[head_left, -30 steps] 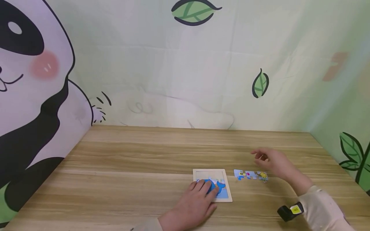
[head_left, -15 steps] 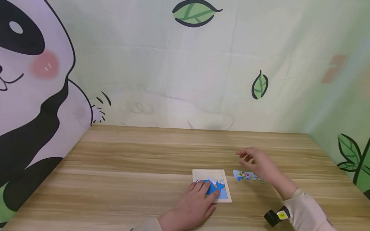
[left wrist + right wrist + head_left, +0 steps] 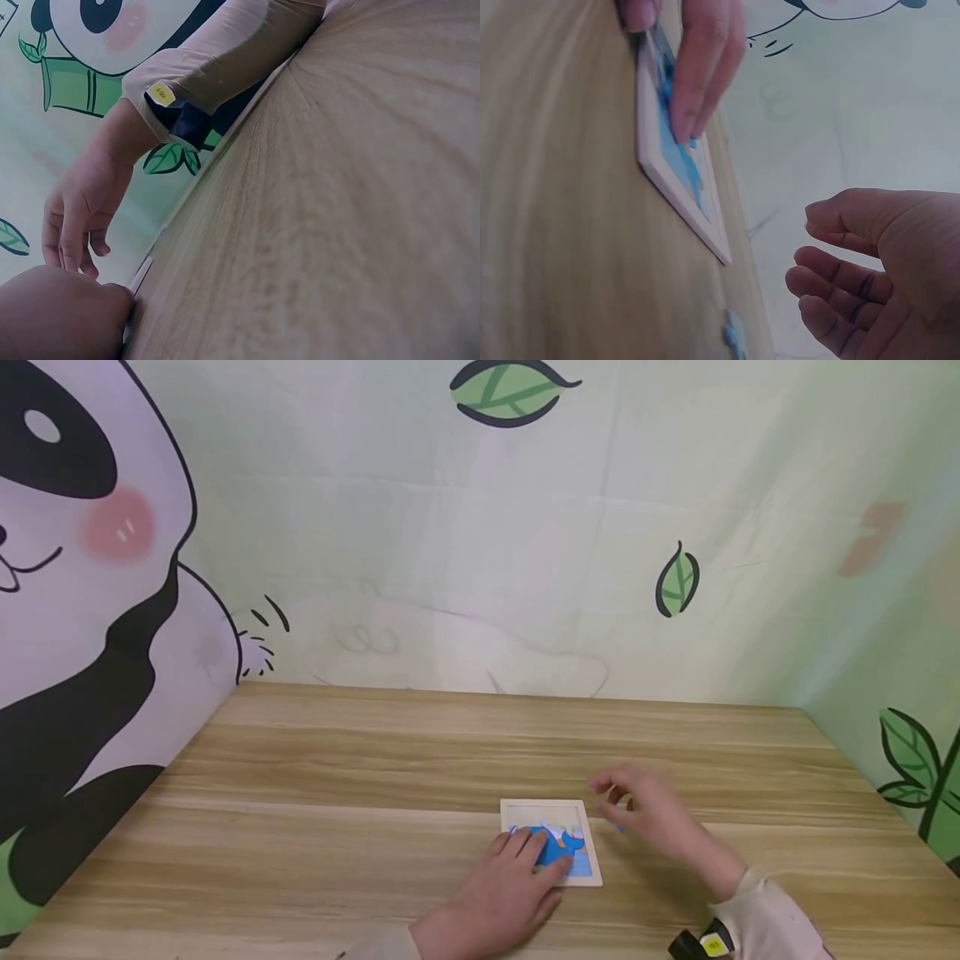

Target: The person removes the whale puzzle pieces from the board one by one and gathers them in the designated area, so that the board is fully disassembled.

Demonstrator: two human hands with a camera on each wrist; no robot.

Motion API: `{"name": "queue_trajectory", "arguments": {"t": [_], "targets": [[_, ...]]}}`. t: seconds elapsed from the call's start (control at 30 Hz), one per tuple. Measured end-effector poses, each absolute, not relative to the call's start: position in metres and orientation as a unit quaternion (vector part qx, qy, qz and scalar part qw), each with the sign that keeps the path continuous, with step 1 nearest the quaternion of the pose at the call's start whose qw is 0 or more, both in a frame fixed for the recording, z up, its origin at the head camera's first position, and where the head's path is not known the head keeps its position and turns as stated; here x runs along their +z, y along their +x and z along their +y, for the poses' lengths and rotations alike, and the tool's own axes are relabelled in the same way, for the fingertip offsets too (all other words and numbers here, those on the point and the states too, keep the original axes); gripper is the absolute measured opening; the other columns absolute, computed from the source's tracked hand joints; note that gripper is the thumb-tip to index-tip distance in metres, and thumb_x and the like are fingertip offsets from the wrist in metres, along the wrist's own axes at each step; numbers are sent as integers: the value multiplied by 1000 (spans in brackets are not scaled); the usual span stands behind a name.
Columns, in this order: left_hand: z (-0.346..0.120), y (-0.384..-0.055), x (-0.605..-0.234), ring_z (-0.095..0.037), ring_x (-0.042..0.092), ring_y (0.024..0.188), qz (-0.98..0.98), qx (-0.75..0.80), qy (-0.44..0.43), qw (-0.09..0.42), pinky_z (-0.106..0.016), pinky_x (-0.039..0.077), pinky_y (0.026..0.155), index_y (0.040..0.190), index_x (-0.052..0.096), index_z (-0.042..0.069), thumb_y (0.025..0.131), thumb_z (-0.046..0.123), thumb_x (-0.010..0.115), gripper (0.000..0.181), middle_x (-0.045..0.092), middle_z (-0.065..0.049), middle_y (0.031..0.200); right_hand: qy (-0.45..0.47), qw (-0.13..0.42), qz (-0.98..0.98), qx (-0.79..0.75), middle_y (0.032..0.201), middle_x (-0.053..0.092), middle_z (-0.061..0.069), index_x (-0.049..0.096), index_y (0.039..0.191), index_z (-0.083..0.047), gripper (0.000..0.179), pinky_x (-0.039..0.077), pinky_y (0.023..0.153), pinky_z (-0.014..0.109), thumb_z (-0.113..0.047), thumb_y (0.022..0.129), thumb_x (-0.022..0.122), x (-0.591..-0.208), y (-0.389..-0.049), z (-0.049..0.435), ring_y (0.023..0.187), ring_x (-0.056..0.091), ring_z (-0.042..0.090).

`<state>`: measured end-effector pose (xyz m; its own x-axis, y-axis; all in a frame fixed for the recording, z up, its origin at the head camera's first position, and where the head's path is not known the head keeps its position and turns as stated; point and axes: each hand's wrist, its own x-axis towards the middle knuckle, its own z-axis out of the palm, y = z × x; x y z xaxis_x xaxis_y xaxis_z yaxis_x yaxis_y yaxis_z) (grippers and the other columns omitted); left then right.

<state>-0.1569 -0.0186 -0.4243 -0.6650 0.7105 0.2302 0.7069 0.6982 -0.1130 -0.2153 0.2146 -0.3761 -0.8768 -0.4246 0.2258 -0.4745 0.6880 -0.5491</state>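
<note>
A square jigsaw tray (image 3: pixel 594 868) with a pale wooden rim lies flat on the table. Blue whale pieces (image 3: pixel 573 842) fill its lower part, while a bare strip shows along the far side. My left hand (image 3: pixel 498 889) rests on the puzzle, fingers spread over the whale and hiding part of it. Just right of the tray my right hand (image 3: pixel 652 810) hovers with loosely bent fingers; in the right wrist view nothing shows between thumb and fingers. Beneath it lies a loose puzzle piece (image 3: pixel 735 335); in the head view this hand hides most of the loose pieces.
The wood-grain table (image 3: pixel 337 827) meets a pale green wall (image 3: pixel 420 543) at its back edge. A painted panda (image 3: pixel 90 577) covers the left wall. On the right sleeve sits a black wrist device (image 3: pixel 701 943) with a yellow label.
My right hand has moved left and, lately, lower, from beside the row of loose puzzle pieces to over them, covering them from view. The left hand stays on the puzzle.
</note>
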Motion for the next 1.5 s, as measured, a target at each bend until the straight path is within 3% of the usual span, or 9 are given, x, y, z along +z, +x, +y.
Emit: {"name": "queue_trajectory", "arguments": {"t": [0.57,0.83,1.1,1.5], "targets": [[-19,-157,-426,-23,50,123,-911,-2,-389,135,-41,46,100,137,53,30,100,43,45,40,54,-7,136,268,23,-908,321,102,65,5,66,107,-10,20,49,70,23,-9,88,67,-395,-206,203,86,59,11],[-18,-158,-428,-24,51,121,-908,-3,-392,149,-40,47,99,136,54,29,99,41,47,39,55,-7,134,265,8,-921,285,105,65,4,65,109,-9,24,51,79,29,-15,87,69,-394,-201,194,90,59,15],[-19,-157,-427,-24,51,121,-907,-10,-393,152,-40,46,99,136,54,27,99,40,47,40,55,-8,133,265,27,-937,228,90,58,-4,69,103,-11,22,42,69,22,-21,84,73,-396,-200,188,79,48,7],[-18,-157,-427,-24,52,121,-907,-8,-391,156,-40,46,99,135,55,28,98,40,49,40,57,-8,132,251,30,-943,219,88,55,-3,69,99,-13,18,42,72,25,-21,83,73,-399,-198,182,82,45,10]]}}
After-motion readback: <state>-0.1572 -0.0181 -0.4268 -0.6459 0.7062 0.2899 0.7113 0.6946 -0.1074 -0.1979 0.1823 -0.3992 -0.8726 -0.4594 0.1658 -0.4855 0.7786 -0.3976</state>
